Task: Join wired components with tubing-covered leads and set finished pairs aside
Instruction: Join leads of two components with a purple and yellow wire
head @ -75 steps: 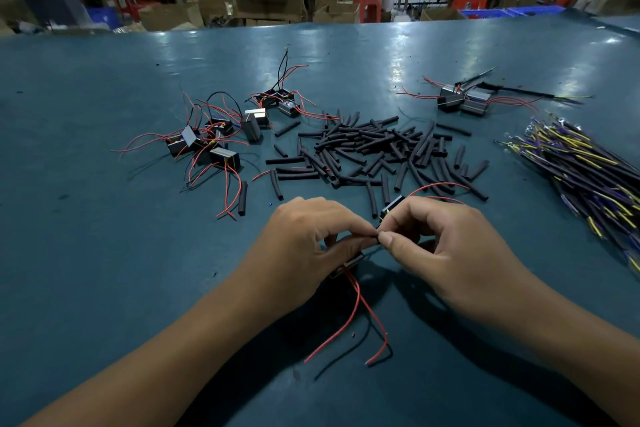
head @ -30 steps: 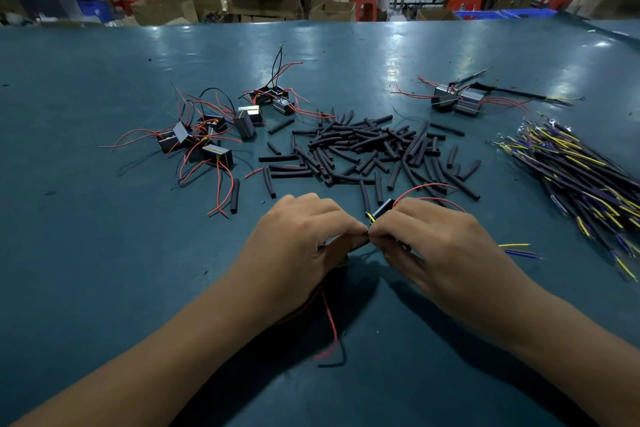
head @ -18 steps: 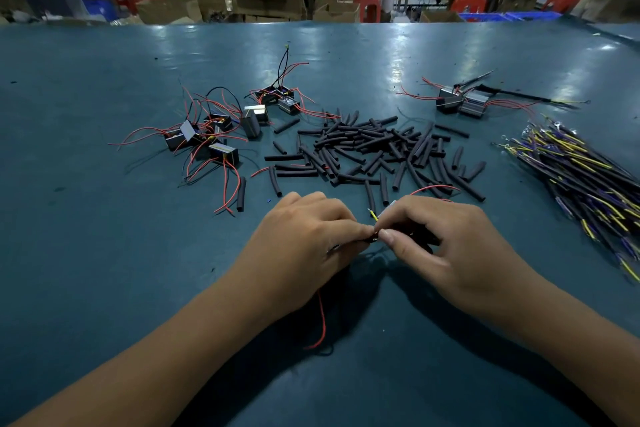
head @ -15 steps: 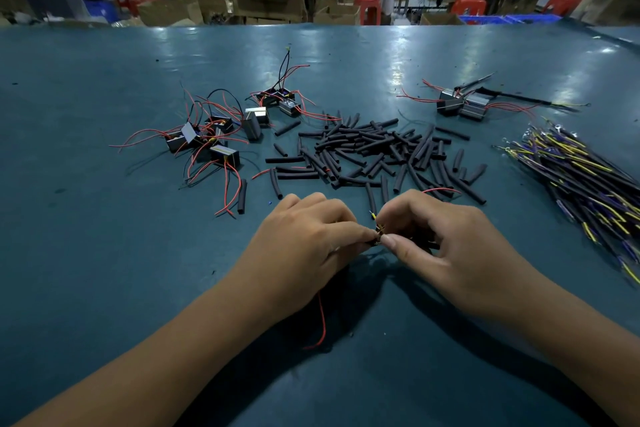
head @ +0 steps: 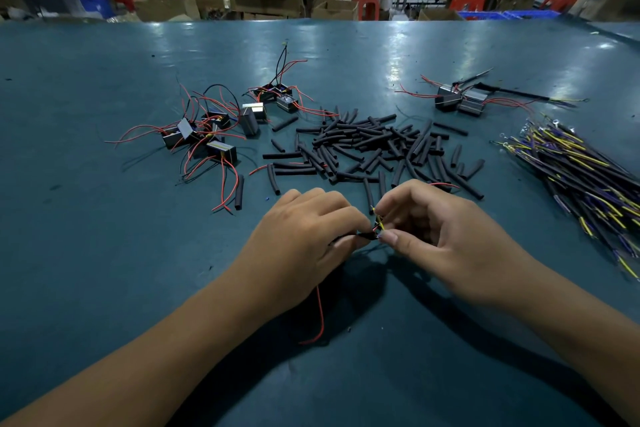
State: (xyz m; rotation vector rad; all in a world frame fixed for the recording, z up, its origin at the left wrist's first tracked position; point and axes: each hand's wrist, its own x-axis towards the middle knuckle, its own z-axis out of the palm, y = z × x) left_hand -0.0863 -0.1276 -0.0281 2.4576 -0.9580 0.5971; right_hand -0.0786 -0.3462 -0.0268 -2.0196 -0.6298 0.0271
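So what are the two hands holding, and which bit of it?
The left hand pinches a black tube at its end. The right hand pinches thin yellow and red wire ends right beside it. What lies inside the palms is hidden.

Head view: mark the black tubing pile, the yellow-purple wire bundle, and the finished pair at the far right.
black tubing pile [head: 374,146], head view, middle of the heap.
yellow-purple wire bundle [head: 581,177], head view, mid-length of the strands.
finished pair [head: 459,101], head view, where the two blocks meet.
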